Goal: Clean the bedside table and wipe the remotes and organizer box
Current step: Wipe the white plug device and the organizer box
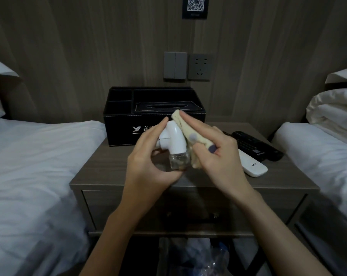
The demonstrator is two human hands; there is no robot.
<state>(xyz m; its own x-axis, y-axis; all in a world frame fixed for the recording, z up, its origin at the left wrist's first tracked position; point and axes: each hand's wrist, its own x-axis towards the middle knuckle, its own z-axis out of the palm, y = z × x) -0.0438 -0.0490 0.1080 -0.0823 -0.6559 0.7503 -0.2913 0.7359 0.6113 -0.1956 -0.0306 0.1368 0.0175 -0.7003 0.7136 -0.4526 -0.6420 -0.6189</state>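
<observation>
My left hand [148, 164] grips a small white device with a clear bottle at its base [173, 144], held above the grey wooden bedside table [101, 172]. My right hand [216, 150] presses a folded pale yellow cloth [186, 126] against the device's right side. Behind the hands stands the black organizer box [125, 114] with a tissue slot and side compartments. A black remote [256, 145] and a white remote [252, 165] lie side by side on the table's right part, partly hidden by my right hand.
White beds flank the table, one on the left [29, 166] and one on the right [324, 152]. A wall switch [175, 65] and socket [200, 66] sit above the box. Below the tabletop is a drawer [188, 208], and clear plastic [198, 255] lies on the floor underneath.
</observation>
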